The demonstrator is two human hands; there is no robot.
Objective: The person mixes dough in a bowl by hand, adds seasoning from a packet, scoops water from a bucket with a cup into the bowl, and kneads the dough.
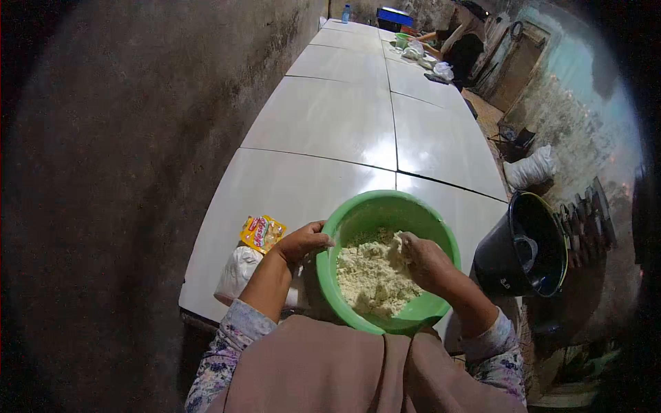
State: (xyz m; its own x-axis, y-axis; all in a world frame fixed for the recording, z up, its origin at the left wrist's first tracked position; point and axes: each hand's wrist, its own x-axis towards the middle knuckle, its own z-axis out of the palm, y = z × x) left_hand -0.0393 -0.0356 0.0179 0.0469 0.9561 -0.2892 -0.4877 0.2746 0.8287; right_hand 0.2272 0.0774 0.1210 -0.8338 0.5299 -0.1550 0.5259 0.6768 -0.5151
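A green basin (449, 241) stands on the tiled table in front of me, holding a pale, crumbly, flour-like mixture (375, 275). At the basin's left rim is my left hand (305, 244), its fingers closed on the edge with the thumb toward the inside. My right hand (425, 263) is inside the basin at the right of the mixture, fingers curled and dusted with it; whatever they hold is hidden. Left of my left hand lies a yellow packet (262, 234), beside a white plastic bag (238, 273) partly behind my forearm.
A black bucket (497, 258) stands right of the basin at the table's edge. The white tiled table (323, 113) runs far ahead. At its far right a person (463, 51) works near a small green bowl (401, 40) and plastic bags. A wall rises at left.
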